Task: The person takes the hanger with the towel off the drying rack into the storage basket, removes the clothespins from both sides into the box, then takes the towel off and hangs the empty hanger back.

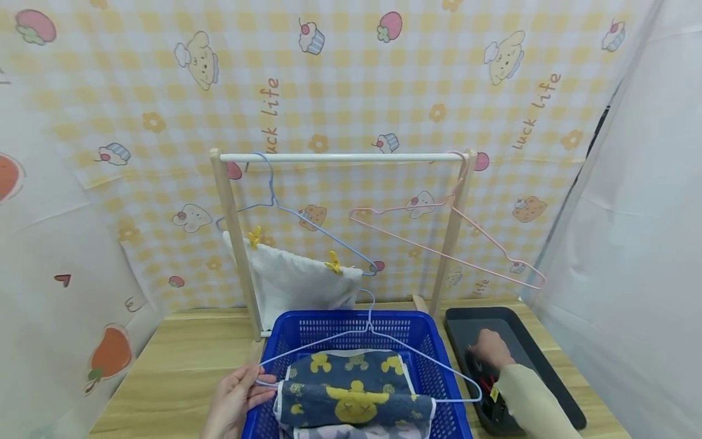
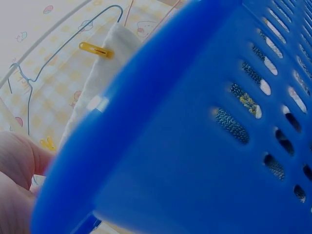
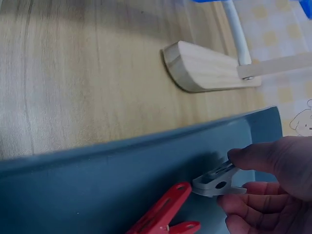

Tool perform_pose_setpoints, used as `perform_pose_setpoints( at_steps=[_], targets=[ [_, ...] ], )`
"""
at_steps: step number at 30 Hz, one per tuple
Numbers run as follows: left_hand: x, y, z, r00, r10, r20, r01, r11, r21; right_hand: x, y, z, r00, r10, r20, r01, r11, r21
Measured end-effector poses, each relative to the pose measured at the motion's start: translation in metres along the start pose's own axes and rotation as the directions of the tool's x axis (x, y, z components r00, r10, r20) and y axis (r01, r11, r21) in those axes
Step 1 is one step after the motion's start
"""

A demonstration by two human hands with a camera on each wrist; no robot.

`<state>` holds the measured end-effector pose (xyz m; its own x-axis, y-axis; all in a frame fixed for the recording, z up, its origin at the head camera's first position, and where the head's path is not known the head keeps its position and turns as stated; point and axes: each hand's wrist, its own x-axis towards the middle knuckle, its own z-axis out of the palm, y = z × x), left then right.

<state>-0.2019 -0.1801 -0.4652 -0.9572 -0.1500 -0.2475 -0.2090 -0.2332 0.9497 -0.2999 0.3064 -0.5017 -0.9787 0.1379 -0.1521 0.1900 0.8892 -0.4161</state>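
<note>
My left hand (image 1: 238,393) grips the left end of a light blue clothes hanger (image 1: 403,342) held over a blue basket (image 1: 351,316). A dark blue towel with yellow bear figures (image 1: 356,399) is folded over the hanger's lower bar. At the right, my right hand (image 1: 492,349) reaches into a dark grey tray (image 1: 482,317). Thumb and fingers there pinch a grey clothespin (image 3: 214,183), clearest in the right wrist view. A red clothespin (image 3: 163,209) lies against it in the tray. The basket's side hides most of my left hand in the left wrist view.
Behind the basket stands a rack with a white rail (image 1: 340,158). Another blue hanger (image 1: 323,228) hangs there with a white towel (image 1: 296,280) clipped by yellow clothespins (image 1: 333,263). A pink hanger (image 1: 406,238) hangs at the rail's right end.
</note>
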Motion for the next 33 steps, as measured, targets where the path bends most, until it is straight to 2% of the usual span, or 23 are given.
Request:
perform_pose_setpoints(
  at_steps=[4, 11, 13, 16, 21, 25, 29, 33],
  targets=[
    [0.000, 0.000, 0.000, 1.000, -0.018, 0.016, 0.017, 1.000, 0.014, -0.001, 0.004, 0.002, 1.000, 0.009, 0.015, -0.009, 1.000, 0.003],
    [0.000, 0.003, -0.003, 0.995, -0.057, 0.076, 0.056, 0.998, 0.016, -0.008, 0.006, -0.006, 1.000, -0.003, 0.024, 0.001, 0.996, 0.092],
    [0.000, 0.003, -0.003, 0.996, -0.058, 0.070, 0.057, 0.998, 0.020, -0.013, 0.005, -0.011, 0.999, -0.028, -0.020, 0.030, 0.994, 0.107],
    [0.001, 0.003, -0.001, 0.997, -0.052, 0.060, 0.051, 0.998, 0.020, -0.025, 0.003, -0.020, 0.988, -0.069, -0.136, 0.088, 0.986, 0.143],
    [0.004, 0.004, 0.006, 0.999, -0.027, 0.028, 0.027, 1.000, -0.001, -0.054, -0.013, -0.036, 0.943, -0.127, -0.307, 0.195, 0.959, 0.204],
    [0.005, 0.006, 0.011, 1.000, -0.019, 0.014, 0.019, 1.000, -0.015, -0.082, -0.036, -0.044, 0.905, -0.185, -0.384, 0.289, 0.929, 0.233],
    [0.007, 0.009, 0.013, 1.000, -0.015, 0.026, 0.015, 1.000, -0.024, -0.107, -0.059, -0.041, 0.908, -0.257, -0.331, 0.357, 0.888, 0.289],
    [0.009, 0.011, 0.018, 0.999, -0.009, 0.031, 0.010, 1.000, -0.027, -0.117, -0.075, -0.028, 0.915, -0.360, -0.180, 0.400, 0.862, 0.310]
  ],
)
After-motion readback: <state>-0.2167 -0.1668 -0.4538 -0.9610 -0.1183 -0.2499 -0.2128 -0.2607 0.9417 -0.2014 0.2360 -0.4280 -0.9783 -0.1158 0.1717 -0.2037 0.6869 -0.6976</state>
